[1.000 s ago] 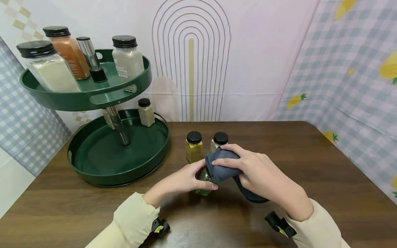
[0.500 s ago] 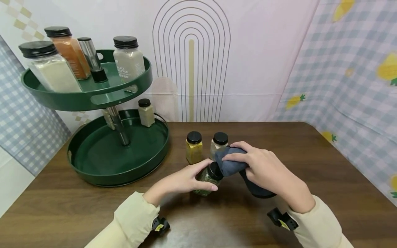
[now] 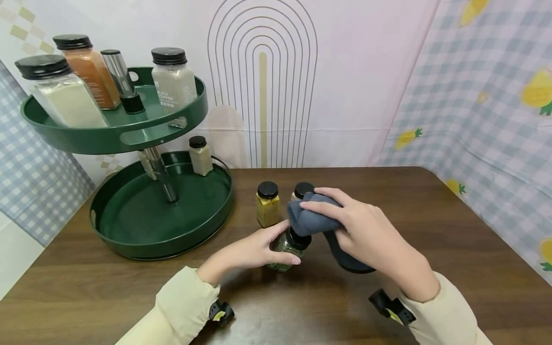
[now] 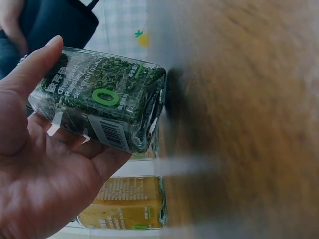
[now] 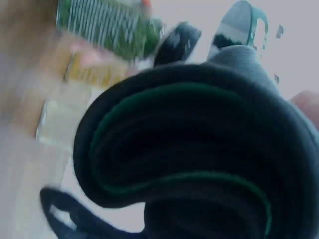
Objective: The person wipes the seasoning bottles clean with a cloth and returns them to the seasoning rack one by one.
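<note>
My left hand (image 3: pixel 254 251) grips a small glass jar of green parsley flakes (image 4: pixel 107 92), fingers on one side and thumb on the other. The jar leans to the right, its base close to the table. My right hand (image 3: pixel 360 225) holds a bunched grey-blue cloth (image 3: pixel 312 218) against the jar's black lid, covering part of it. The cloth's thick, dark, folded edge and a loop fill much of the right wrist view. Just behind stand a jar of yellow turmeric powder (image 3: pixel 268 206) and a jar with pale contents (image 3: pixel 300 190), the latter mostly hidden by the cloth.
To the left is a green two-tier round stand (image 3: pixel 161 247). Its upper tray (image 3: pixel 77 140) carries several big spice jars and a silver cylinder (image 3: pixel 122 81). On the lower tray sits a small jar (image 3: pixel 200 155), another partly behind the pole. Printed cloth hangs behind the wooden table (image 3: pixel 388 187).
The cloth slid rightward off the lid, baring it, then came back left and up onto the lid's top. The left hand and parsley jar have stayed nearly in place.
</note>
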Motion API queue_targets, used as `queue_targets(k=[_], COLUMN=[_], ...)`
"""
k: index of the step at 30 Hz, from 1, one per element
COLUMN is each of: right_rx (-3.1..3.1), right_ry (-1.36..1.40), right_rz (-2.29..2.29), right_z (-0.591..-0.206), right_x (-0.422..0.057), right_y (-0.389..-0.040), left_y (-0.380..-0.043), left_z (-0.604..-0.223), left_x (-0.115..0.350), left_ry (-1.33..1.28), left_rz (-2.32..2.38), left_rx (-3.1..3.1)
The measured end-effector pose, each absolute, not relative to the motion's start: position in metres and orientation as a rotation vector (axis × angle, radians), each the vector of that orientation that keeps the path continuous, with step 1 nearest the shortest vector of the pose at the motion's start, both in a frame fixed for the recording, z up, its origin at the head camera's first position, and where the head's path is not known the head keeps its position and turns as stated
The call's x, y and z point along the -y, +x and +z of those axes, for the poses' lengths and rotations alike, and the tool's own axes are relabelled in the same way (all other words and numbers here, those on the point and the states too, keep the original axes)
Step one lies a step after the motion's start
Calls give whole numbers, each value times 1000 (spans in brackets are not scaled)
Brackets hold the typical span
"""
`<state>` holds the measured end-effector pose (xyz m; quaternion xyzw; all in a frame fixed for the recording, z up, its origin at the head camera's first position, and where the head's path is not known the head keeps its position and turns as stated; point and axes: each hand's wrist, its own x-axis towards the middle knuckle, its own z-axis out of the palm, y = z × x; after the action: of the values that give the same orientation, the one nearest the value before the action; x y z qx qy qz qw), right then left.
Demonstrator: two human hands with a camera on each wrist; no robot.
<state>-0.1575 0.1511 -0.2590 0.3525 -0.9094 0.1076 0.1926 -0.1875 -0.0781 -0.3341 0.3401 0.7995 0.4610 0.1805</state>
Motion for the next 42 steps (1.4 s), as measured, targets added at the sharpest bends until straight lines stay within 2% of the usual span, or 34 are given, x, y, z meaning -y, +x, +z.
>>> queue_targets(k=[6,19,42], right_rx=[2516,2644,2725], right_ry=[1088,887,803], right_rz=[250,268,225], right_z=[-269,-278,-257], right_x=[-135,-141,-161], right_y=[-155,-163,-162], left_y=[-189,-186,-187], left_z=[-336,-335,-336], left_x=[81,76,78], left_ry=[946,939,976], left_rz=[1354,1286,1286], left_rx=[-2197,-2266,-2276])
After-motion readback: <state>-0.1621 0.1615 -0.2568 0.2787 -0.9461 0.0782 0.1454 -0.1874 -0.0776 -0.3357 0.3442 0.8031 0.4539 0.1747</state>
